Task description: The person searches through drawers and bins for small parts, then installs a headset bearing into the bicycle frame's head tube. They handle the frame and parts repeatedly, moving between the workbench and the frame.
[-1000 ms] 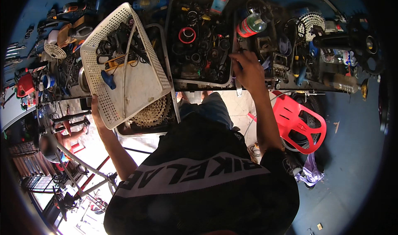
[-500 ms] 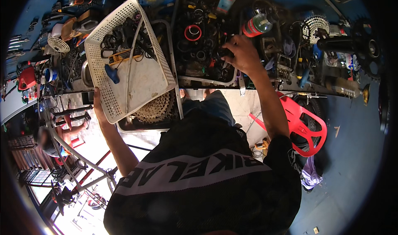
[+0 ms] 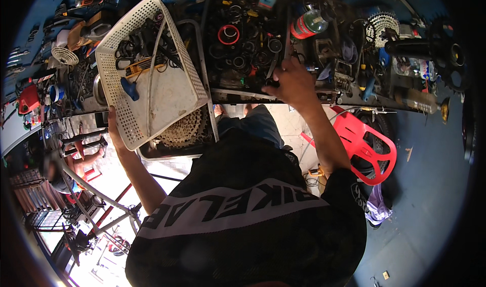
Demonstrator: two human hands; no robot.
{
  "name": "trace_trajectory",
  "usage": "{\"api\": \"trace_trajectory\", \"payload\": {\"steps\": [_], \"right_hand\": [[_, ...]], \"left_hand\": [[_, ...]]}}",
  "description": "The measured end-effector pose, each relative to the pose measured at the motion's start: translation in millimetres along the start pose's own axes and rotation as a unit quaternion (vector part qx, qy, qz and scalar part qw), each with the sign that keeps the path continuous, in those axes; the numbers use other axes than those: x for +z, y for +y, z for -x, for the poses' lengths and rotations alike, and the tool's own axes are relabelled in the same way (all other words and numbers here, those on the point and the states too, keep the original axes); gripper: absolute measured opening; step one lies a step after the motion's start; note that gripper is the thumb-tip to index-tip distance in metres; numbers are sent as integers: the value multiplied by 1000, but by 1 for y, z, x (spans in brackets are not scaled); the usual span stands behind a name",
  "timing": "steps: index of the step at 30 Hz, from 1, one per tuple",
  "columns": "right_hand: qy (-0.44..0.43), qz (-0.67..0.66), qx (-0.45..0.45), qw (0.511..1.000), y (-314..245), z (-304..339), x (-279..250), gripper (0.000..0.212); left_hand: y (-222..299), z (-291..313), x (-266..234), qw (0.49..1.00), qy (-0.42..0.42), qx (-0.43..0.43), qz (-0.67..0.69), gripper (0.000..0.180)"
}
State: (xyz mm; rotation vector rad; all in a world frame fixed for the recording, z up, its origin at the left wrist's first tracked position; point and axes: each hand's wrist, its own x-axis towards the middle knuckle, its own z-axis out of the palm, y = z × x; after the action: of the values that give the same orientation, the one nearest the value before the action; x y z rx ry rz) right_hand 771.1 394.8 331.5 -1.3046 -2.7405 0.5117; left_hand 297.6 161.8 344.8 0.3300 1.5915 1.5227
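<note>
My left hand grips the near left corner of a white perforated plastic basket, which is tilted. Inside the basket lie a blue-handled tool, a long pale tube and a heap of dark parts. To the right, my right hand is bent over the near right corner of a dark tray full of rings and small bike parts. Its fingers curl around something dark that I cannot make out. A red ring lies among the parts in the tray.
Under the basket sits a large cassette sprocket in another tray. A bottle with a red label lies beyond my right hand. Tools crowd the bench on both sides. A red plastic chair stands below right; another person is at far left.
My right hand has moved down toward the tray's near right corner. My left hand keeps its grip on the basket. The whole view has shifted slightly.
</note>
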Motion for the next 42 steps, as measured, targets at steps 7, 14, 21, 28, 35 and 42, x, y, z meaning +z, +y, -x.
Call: {"api": "trace_trajectory", "payload": {"steps": [7,14,21,28,35,42], "right_hand": [[87,39,47,994,7,-23,-5,33],[173,-75,-59,980,-1,-42,3,28],[40,-69,-209,975,-30,-56,45,25],[105,-18,-169,980,-2,-66,23,27],[201,-10,-70,977,32,-71,12,33],[261,-71,-14,963,30,-68,7,43]], "left_hand": [[-1,1,-2,1000,-6,1,4,59],[0,2,8,1000,-10,9,26,58],[0,3,15,999,29,16,31,57],[-3,1,3,1000,-10,18,22,56],[-1,5,9,999,-4,11,34,57],[1,7,15,1000,5,15,27,58]]}}
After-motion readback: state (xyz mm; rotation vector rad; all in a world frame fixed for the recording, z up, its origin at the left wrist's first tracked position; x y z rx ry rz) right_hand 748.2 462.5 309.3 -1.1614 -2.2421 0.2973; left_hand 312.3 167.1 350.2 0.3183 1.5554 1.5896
